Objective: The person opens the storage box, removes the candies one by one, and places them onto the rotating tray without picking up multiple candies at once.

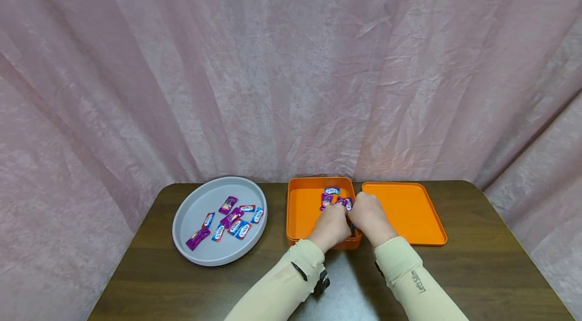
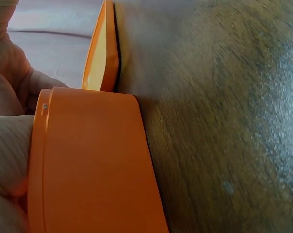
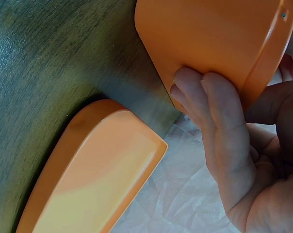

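Note:
An orange rectangular box stands at the middle of the wooden table. Inside, toward its right side, lie purple wrapped candies and a blue-and-white wrapped candy. My left hand reaches over the front rim into the box, beside these candies; its fingertips are hidden, and I cannot tell whether they hold one. At the box's right wall, my right hand grips the rim. The right wrist view shows its fingers against the outside of the wall, with the thumb over the rim.
To the right of the box lies an orange lid, its raised edge upward. A round grey tray at the left bears several purple wrapped candies and blue-red wrapped candies. A pink curtain hangs behind the table.

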Motion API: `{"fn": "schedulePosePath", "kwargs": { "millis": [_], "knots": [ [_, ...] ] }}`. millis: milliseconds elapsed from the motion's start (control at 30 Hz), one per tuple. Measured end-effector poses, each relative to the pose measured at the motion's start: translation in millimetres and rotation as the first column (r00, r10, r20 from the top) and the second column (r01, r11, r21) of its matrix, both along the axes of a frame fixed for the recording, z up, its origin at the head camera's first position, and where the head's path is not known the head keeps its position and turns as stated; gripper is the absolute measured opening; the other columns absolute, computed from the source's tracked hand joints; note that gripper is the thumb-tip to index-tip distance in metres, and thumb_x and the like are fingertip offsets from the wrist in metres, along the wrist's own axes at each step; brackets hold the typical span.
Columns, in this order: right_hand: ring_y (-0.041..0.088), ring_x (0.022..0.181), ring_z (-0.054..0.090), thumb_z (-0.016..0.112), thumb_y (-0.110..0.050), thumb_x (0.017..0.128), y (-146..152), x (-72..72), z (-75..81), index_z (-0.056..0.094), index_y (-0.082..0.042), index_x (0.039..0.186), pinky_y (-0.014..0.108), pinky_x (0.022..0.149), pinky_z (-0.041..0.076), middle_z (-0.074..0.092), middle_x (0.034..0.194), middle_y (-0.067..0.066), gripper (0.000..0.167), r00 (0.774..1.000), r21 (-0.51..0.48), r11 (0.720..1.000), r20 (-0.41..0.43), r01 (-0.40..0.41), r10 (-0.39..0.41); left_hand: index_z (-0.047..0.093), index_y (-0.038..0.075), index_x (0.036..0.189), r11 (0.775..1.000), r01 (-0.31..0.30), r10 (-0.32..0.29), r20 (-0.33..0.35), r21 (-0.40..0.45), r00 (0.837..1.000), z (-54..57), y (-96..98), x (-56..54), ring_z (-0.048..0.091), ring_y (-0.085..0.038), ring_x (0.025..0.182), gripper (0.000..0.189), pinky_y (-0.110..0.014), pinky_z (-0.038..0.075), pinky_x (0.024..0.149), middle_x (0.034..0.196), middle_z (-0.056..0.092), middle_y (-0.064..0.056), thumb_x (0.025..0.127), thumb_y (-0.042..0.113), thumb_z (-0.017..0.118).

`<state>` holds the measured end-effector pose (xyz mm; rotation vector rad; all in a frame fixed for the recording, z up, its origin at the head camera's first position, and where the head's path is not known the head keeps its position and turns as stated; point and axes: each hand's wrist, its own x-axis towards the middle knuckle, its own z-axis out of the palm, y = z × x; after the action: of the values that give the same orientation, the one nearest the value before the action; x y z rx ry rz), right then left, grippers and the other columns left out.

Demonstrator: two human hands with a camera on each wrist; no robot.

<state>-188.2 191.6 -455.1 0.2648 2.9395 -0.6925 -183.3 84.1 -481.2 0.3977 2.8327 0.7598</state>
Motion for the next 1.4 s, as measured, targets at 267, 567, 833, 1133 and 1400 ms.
{"fn": "schedulePosePath", "kwargs": {
  "millis": [267,567,833,1133,1400],
  "knots": [
    [0.024,0.056,0.054,0.069,-0.012,0.075,-0.1,1.1,-0.6,0.063,0.005,0.090,0.031,0.046,0.046,0.062,0.073,0.015,0.024,1.000,0.002,1.000,0.008,-0.002,0.002,0.064,0.012,0.075,1.000,-0.013,0.014,0.051,-0.003,0.999,1.8,-2.1,1.0,0.050,-0.018,0.059,0.014,-0.026,0.041,0.049,0.068,0.057,0.001,0.069,0.008,0.076],
    [0.024,0.057,0.054,0.068,-0.011,0.073,-0.9,1.7,0.2,0.063,0.006,0.091,0.030,0.046,0.045,0.061,0.074,0.015,0.025,1.000,0.003,1.000,0.031,-0.001,0.000,0.061,0.015,0.067,0.999,0.004,-0.005,-0.030,-0.033,1.000,-1.5,-13.2,-0.8,0.050,-0.015,0.057,0.015,-0.024,0.042,0.049,0.065,0.056,0.003,0.069,0.010,0.076],
    [0.024,0.057,0.054,0.069,-0.010,0.075,-1.4,2.0,0.8,0.062,0.007,0.094,0.027,0.044,0.046,0.061,0.075,0.014,0.026,0.998,-0.019,1.000,0.057,0.016,-0.014,0.072,0.015,0.086,0.999,-0.034,0.032,-0.068,-0.028,0.997,-0.2,-29.9,-0.5,0.057,-0.015,0.067,0.016,-0.026,0.047,0.055,0.081,0.068,0.002,0.071,0.012,0.077],
    [0.024,0.058,0.054,0.069,-0.010,0.076,-2.7,2.5,2.3,0.062,0.007,0.096,0.028,0.047,0.048,0.061,0.075,0.014,0.027,0.997,-0.022,0.999,0.071,0.025,-0.023,0.075,0.015,0.096,0.998,-0.033,0.038,-0.122,0.046,0.992,-1.3,-47.8,-4.4,0.063,-0.016,0.078,0.021,-0.026,0.052,0.067,0.094,0.072,-0.002,0.076,0.011,0.072],
    [0.024,0.060,0.054,0.070,-0.011,0.077,-3.1,1.4,0.8,0.062,0.007,0.097,0.029,0.049,0.049,0.061,0.076,0.014,0.028,0.998,0.000,1.000,0.059,0.022,-0.022,0.076,0.010,0.089,0.997,-0.007,0.022,-0.179,0.083,0.984,5.1,-61.1,-8.2,0.060,-0.011,0.069,0.012,-0.022,0.049,0.059,0.084,0.073,0.000,0.084,0.019,0.069]
  ]
}}
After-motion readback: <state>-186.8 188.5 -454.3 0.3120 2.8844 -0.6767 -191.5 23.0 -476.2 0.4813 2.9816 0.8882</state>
